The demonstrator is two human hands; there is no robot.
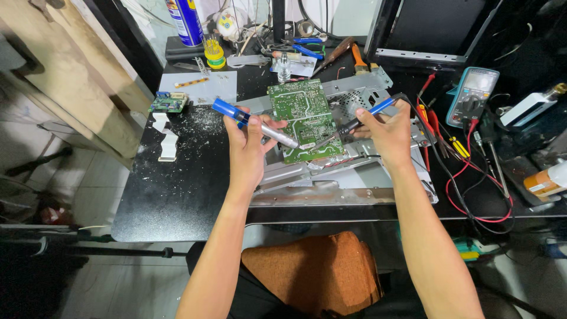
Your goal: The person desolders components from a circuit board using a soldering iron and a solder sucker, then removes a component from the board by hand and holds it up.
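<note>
On the black workbench (177,195), just in front of the person, a green circuit board (304,118) lies flat on a grey metal chassis (354,177), and both hands work over the near end of that board. At the board's left edge the left hand (245,147) wraps its fingers around a solder sucker (254,124) with a blue end and a silver barrel, thumb over the top, its tip resting on the board's near corner. At the board's right edge the right hand (387,130) pinches a soldering iron (354,123) like a pen, fingers pressed together on the dark grip, its point touching the board close beside the sucker's tip. That board looks thin, light and stiff, but fragile, so it is best taken by its bare edges rather than its faces; the iron should be held only by the grip, well back from the metal end. Beyond the board, a blue and yellow spray can (184,20) stands upright with its contents hidden, and beside it a yellow holder (214,54) carries small screwdriver bits standing on end. Right of the board rests a teal multimeter (472,94) with red and black leads trailing.
</note>
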